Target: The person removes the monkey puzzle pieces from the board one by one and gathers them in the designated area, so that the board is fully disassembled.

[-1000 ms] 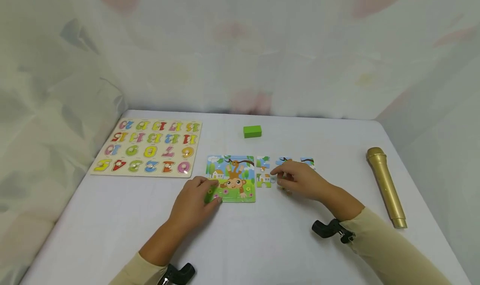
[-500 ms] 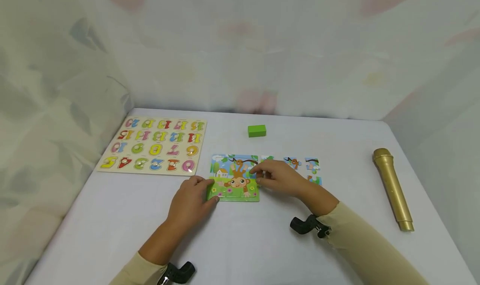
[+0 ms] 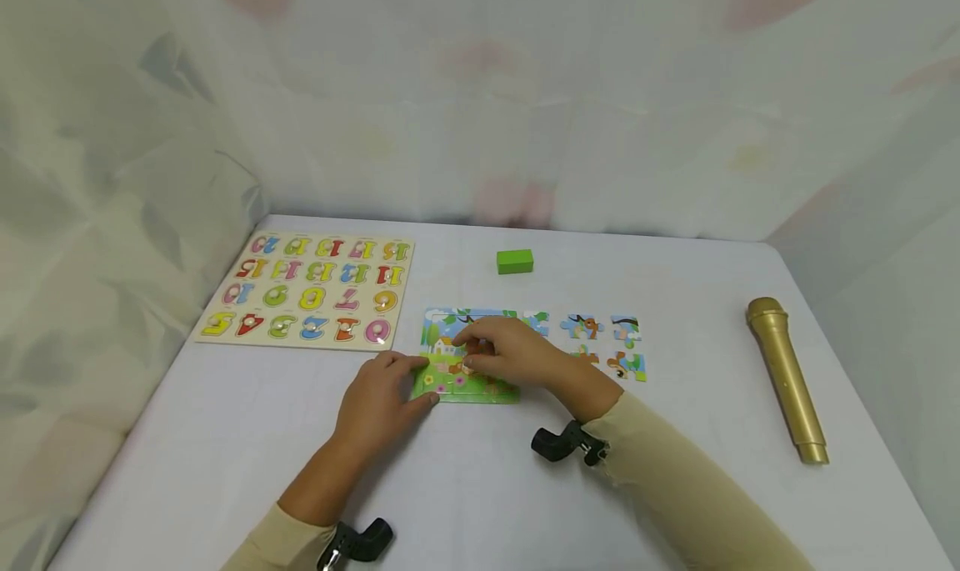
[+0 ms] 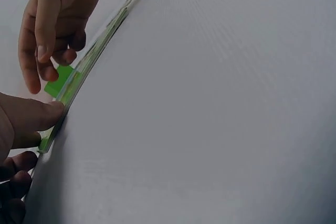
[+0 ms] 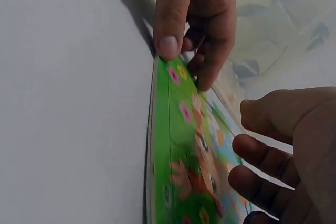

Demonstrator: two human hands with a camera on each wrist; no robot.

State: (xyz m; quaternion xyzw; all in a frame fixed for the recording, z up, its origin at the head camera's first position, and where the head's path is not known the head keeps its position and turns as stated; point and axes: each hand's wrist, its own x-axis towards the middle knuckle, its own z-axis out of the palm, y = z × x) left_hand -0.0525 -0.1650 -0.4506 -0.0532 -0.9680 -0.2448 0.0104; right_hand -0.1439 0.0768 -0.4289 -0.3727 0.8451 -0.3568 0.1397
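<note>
A jigsaw board (image 3: 442,390) with a monkey picture on green and blue lies flat on the table. My left hand (image 3: 378,400) holds its near left corner, thumb at the front edge and forefinger at the left side. My right hand (image 3: 513,354) is above the board, fingers loosely bent and nothing seen between them; it hides part of the picture. In the right wrist view, a gap separates the right fingertips (image 5: 247,148) from the board. Loose jigsaw pieces (image 3: 582,327) lie in rows to the right, some partly behind the hand.
A wooden number puzzle (image 3: 306,292) lies at the back left. Behind the jigsaw board stands a green block (image 3: 514,262). A gold microphone-shaped tube (image 3: 787,379) lies at the far right. Cloth walls (image 3: 510,96) surround the table's back and sides.
My right hand has moved left, from above the loose pieces to above the jigsaw board, uncovering more pieces. My left hand keeps its place at the board's corner.
</note>
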